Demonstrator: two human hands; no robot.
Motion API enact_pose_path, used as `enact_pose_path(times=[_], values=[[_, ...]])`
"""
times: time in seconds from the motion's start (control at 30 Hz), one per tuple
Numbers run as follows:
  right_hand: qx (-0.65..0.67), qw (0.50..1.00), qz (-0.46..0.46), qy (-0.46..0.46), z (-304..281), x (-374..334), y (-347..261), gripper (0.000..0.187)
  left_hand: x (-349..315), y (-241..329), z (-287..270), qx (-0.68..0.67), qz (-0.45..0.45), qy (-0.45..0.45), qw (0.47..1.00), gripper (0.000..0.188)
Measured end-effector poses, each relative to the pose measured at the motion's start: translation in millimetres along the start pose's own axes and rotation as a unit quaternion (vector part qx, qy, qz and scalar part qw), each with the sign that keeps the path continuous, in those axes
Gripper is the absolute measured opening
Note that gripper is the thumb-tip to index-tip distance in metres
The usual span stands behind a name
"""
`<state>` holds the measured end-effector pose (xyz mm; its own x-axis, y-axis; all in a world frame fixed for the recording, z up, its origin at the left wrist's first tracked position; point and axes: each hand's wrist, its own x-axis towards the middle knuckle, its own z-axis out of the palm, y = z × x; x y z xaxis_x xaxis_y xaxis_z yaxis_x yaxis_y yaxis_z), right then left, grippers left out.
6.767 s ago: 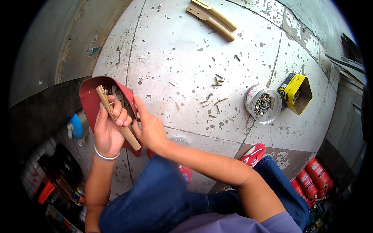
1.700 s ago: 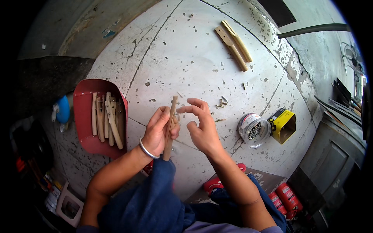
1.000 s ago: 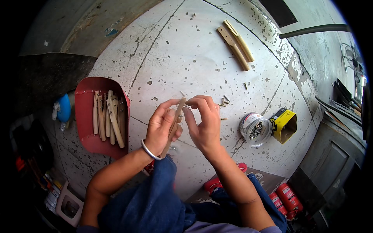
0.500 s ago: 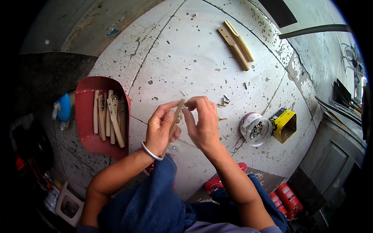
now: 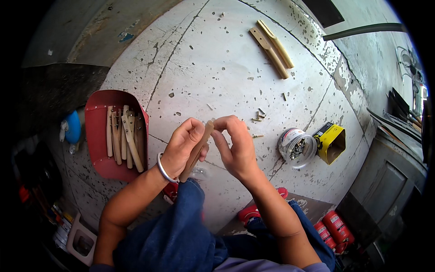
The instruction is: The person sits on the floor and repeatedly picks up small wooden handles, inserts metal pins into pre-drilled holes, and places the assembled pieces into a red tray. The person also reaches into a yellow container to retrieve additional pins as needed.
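Observation:
A wooden handle (image 5: 197, 149) stands slanted between my hands, its rounded side turned up. My left hand (image 5: 179, 144) is closed around it, thumb near the upper part. At the handle's top end, my right hand (image 5: 238, 147) has thumb and forefinger bent together, the forefinger's tip hidden behind the wood. Whatever these fingertips pinch is out of sight. Two more wooden handles (image 5: 273, 58) lie side by side at the far right of the floor. Loose screws (image 5: 258, 116) are scattered to the right of my right hand.
On the left, a red scoop-shaped bin (image 5: 94, 149) holds several handles with metal fittings. To the right stand a clear plastic jar (image 5: 284, 152) of small metal hardware and a yellow-and-black box (image 5: 334, 152). Red cylinders (image 5: 335, 226) sit at lower right. A blue bottle (image 5: 72, 127) is beyond the bin.
The handle has been rolled in my left hand, so its rounded side shows instead of the narrow edge. The small metal piece seen at my right fingertips is now hidden.

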<state>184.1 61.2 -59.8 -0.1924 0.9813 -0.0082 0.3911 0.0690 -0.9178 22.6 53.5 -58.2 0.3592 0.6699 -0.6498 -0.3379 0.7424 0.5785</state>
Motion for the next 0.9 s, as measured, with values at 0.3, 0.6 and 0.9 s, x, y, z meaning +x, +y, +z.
enact_pose_path(times=[0.3,0.6,0.9], values=[[0.239,0.947,0.194,-0.088,-8,2,-14,0.014,-3,3,1,-0.092,-0.047,-0.009,0.995,0.036],[0.289,0.932,0.196,-0.095,-5,-1,-9,0.020,-7,6,5,-0.094,-0.051,0.004,0.994,0.033],[0.390,0.890,0.216,-0.094,19,-19,2,0.015,-16,-13,-11,-0.065,-0.060,0.059,0.994,0.034]])
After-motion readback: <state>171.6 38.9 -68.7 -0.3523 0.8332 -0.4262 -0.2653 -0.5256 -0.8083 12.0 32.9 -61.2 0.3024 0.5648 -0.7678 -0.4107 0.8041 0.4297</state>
